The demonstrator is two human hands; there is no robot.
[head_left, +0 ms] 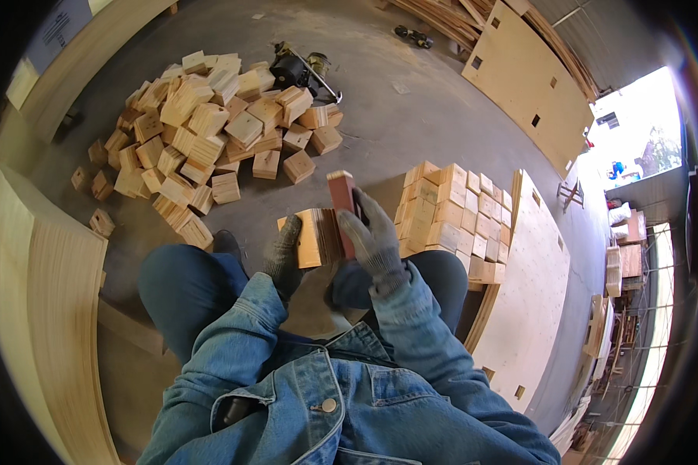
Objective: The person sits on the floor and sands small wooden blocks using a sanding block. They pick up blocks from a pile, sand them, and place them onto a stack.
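My gloved left hand [284, 257] is closed around a small wooden block [312, 239], held up between my knees. My right hand [374, 239], in a grey glove too, grips a reddish-brown sanding block [340, 208] with a pale top end. The sanding block stands upright along the wooden block's darker right edge and seems to touch it. Ahead on the left lies a loose heap of wooden blocks [244, 130]. To the right of my knee, similar blocks sit in a neat stack [450, 213].
Behind the heap, a black power tool [291, 71] rests on the concrete floor [388, 116]. Plywood sheets [526, 287] lie at my right, and another panel [520, 85] leans farther back. A pale stack of boards [50, 325] borders my left side.
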